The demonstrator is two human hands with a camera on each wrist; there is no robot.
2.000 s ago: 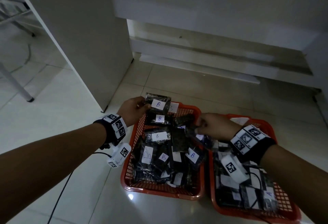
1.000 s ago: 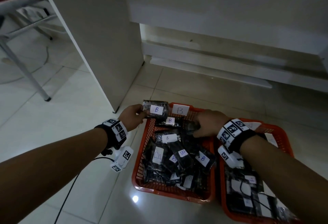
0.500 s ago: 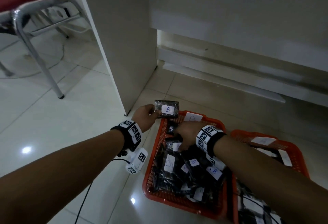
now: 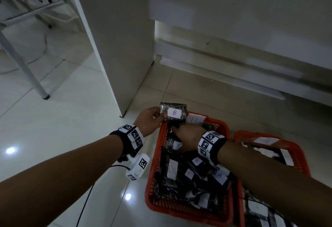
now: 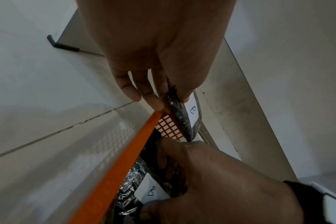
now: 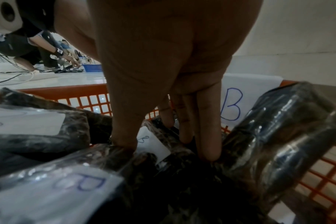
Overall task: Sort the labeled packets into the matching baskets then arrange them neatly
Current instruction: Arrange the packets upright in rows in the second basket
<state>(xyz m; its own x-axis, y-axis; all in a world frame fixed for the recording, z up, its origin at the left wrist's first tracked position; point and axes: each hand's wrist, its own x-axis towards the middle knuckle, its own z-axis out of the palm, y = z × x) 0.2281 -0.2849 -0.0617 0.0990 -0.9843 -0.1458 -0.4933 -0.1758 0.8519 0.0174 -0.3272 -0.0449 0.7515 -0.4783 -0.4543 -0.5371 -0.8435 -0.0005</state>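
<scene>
Now my right hand (image 4: 188, 136) has crossed from the basket's right edge to its far left corner, fingers (image 6: 207, 144) curled around a B packet (image 6: 153, 144) there. Meanwhile my left hand (image 4: 148, 121) still pinches another B packet (image 4: 173, 113) above the left basket (image 4: 154, 163)'s far rim.

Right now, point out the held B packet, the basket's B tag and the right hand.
Held B packet (image 4: 173, 113): head view, on its white label.
Basket's B tag (image 4: 195, 119): head view, on the paper's middle.
Right hand (image 4: 188, 136): head view, on the back of the hand.

Floor (image 4: 53, 122) w/ two orange baskets (image 4: 222, 129)
</scene>
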